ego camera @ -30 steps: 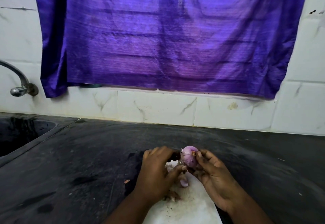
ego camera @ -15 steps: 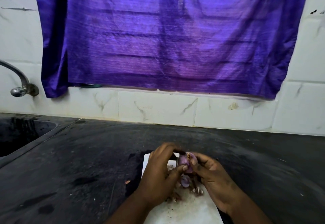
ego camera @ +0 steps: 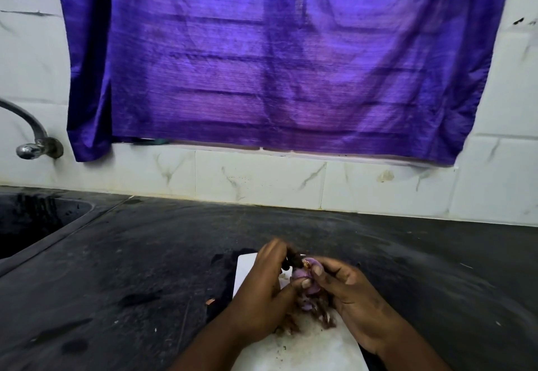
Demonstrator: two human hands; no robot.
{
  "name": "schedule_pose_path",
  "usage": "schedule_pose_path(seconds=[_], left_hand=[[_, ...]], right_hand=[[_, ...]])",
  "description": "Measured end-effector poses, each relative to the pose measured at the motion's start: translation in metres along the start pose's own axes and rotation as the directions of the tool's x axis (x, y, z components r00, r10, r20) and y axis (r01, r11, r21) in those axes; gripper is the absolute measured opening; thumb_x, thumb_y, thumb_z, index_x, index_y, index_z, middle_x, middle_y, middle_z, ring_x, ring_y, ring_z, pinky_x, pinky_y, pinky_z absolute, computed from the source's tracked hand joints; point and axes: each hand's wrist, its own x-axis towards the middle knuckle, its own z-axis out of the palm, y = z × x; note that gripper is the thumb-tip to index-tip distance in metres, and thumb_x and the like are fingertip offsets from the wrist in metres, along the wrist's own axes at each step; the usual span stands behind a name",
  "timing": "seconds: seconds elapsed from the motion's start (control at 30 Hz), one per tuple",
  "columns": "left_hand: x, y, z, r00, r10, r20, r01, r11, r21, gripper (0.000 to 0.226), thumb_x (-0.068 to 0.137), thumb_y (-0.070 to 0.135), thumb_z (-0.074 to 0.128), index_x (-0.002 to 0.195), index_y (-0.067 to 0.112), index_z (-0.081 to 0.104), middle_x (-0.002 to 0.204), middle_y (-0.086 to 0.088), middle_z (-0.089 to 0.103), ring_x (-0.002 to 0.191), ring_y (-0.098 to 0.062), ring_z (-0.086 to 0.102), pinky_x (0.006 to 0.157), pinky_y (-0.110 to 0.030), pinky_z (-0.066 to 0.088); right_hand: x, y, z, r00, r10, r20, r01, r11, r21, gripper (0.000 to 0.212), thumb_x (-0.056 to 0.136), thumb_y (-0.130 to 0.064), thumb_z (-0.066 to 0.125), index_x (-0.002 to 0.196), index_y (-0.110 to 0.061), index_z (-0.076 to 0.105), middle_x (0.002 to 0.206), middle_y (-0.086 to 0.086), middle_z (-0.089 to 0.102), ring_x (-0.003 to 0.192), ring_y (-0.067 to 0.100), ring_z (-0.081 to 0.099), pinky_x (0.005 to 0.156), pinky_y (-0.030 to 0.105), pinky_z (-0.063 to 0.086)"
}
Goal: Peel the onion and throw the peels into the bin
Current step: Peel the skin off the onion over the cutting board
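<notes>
Gripping onion (ego camera: pixel 306 275), both hands, peels (ego camera: pixel 316 314) on white board (ego camera: pixel 305 350)

One head-worn view looks forward and down (wide-angle), close over the counter (ego camera: pixel 145 268), facing the curtained wall (ego camera: pixel 262 184).

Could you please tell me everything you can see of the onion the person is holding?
The onion is small, pale purple and glossy, so much of its dry skin looks gone. A brownish stub shows at its top end. It is held above the white board, pinched between the left hand and the right hand, whose fingers hide its sides. Loose brown and purple peels lie on the board under it.
</notes>
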Motion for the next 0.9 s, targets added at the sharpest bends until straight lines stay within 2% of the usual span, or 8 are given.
schedule_pose_path(seconds=[0.13,0.23,0.37,0.5,0.63,0.7,0.83,0.9], left_hand=[[0.0,0.001,-0.001,0.999,0.004,0.042,-0.004,1.0,-0.014,0.013,0.101,0.024,0.062,0.098,0.017,0.05,0.1,0.007,0.046,0.1,-0.017,0.046,0.086,-0.034,0.045],[0.0,0.002,0.0,1.0,-0.008,0.015,0.009,0.998,-0.062,0.013,0.101,0.02,0.064,0.098,0.015,0.052,0.102,0.005,0.047,0.1,-0.018,0.048,0.084,-0.029,0.043],[0.001,0.001,-0.002,0.999,-0.048,-0.014,0.045,0.978,-0.205,0.014,0.096,0.021,0.07,0.095,0.016,0.057,0.105,-0.001,0.049,0.095,-0.018,0.053,0.079,-0.023,0.046],[0.006,0.005,0.001,0.963,-0.244,-0.112,0.172,0.881,-0.44,0.018,0.098,0.024,0.066,0.082,0.02,0.058,0.094,-0.001,0.053,0.075,-0.002,0.058,0.069,-0.016,0.048],[0.007,-0.007,0.004,0.947,-0.257,-0.192,0.203,0.943,-0.263,0.038,0.088,0.056,0.068,0.068,0.026,0.055,0.079,0.014,0.051,0.072,-0.002,0.052,0.066,-0.017,0.041],[0.005,-0.012,0.006,0.957,-0.238,-0.165,0.204,0.959,-0.198,0.038,0.085,0.055,0.071,0.069,0.025,0.055,0.081,0.015,0.051,0.072,-0.001,0.051,0.064,-0.015,0.04],[0.002,-0.011,0.008,0.983,-0.148,-0.104,0.138,0.985,-0.104,0.03,0.097,0.036,0.07,0.073,0.027,0.054,0.083,0.016,0.051,0.073,-0.002,0.05,0.064,-0.016,0.039],[0.001,-0.011,0.009,0.99,-0.106,-0.092,0.103,0.994,-0.04,0.027,0.101,0.033,0.064,0.078,0.026,0.052,0.082,0.016,0.049,0.074,-0.003,0.049,0.065,-0.016,0.038]], right_hand=[[-0.003,-0.001,0.001,0.999,-0.052,0.01,0.052,0.997,-0.063,0.03,0.079,-0.026,0.075,0.108,-0.022,0.082,0.112,0.015,0.08,0.096,0.027,0.076,0.079,0.032,0.062],[-0.002,0.0,0.0,0.997,-0.083,0.005,0.083,0.996,-0.037,0.034,0.075,-0.026,0.081,0.109,-0.017,0.081,0.114,0.018,0.078,0.093,0.027,0.075,0.074,0.031,0.064],[-0.001,0.0,0.002,0.991,-0.131,0.03,0.132,0.991,-0.038,0.066,0.055,-0.05,0.098,0.112,-0.022,0.079,0.117,0.009,0.079,0.098,0.024,0.078,0.074,0.029,0.063],[0.004,0.003,-0.004,0.978,-0.204,-0.04,0.2,0.976,-0.082,0.055,0.066,-0.032,0.096,0.115,-0.022,0.075,0.123,0.009,0.076,0.11,0.025,0.075,0.082,0.029,0.062],[0.004,0.006,-0.008,0.973,-0.23,-0.027,0.226,0.968,-0.105,0.051,0.07,0.002,0.085,0.115,-0.019,0.074,0.122,0.01,0.076,0.109,0.029,0.073,0.083,0.034,0.063],[0.004,0.007,-0.007,0.97,-0.243,-0.02,0.24,0.965,-0.109,0.052,0.068,0.006,0.087,0.112,-0.019,0.075,0.12,0.011,0.076,0.107,0.027,0.073,0.081,0.033,0.062],[0.004,0.007,-0.005,0.965,-0.262,-0.02,0.257,0.956,-0.14,0.055,0.061,-0.012,0.093,0.112,-0.023,0.074,0.12,0.009,0.075,0.11,0.03,0.072,0.083,0.047,0.056],[0.005,0.008,-0.005,0.963,-0.267,-0.033,0.26,0.955,-0.14,0.055,0.058,-0.019,0.094,0.109,-0.025,0.074,0.119,0.008,0.076,0.109,0.029,0.073,0.084,0.043,0.059]])
